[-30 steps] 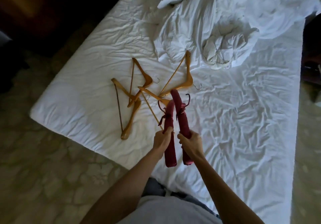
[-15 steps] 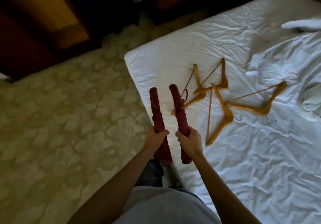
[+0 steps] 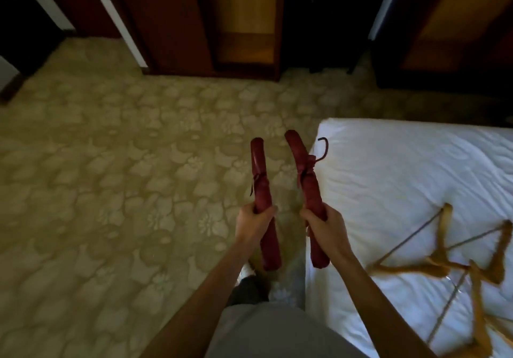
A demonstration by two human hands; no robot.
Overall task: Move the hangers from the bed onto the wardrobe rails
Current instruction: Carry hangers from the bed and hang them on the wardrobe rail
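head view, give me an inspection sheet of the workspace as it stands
surface: white-sheeted bed, wrinkled, at the right of the view
job's things: two red padded fabric hangers, left one and right one, one in each hand, both off the bed; tan wooden hangers in an overlapping pile on the bed, blurred
clutter: nothing seen
hands: left hand grips the left red hanger; right hand grips the right one
cables: nothing seen
surroundings: floral patterned beige carpet; dark wooden wardrobe ahead, open, rails not in view
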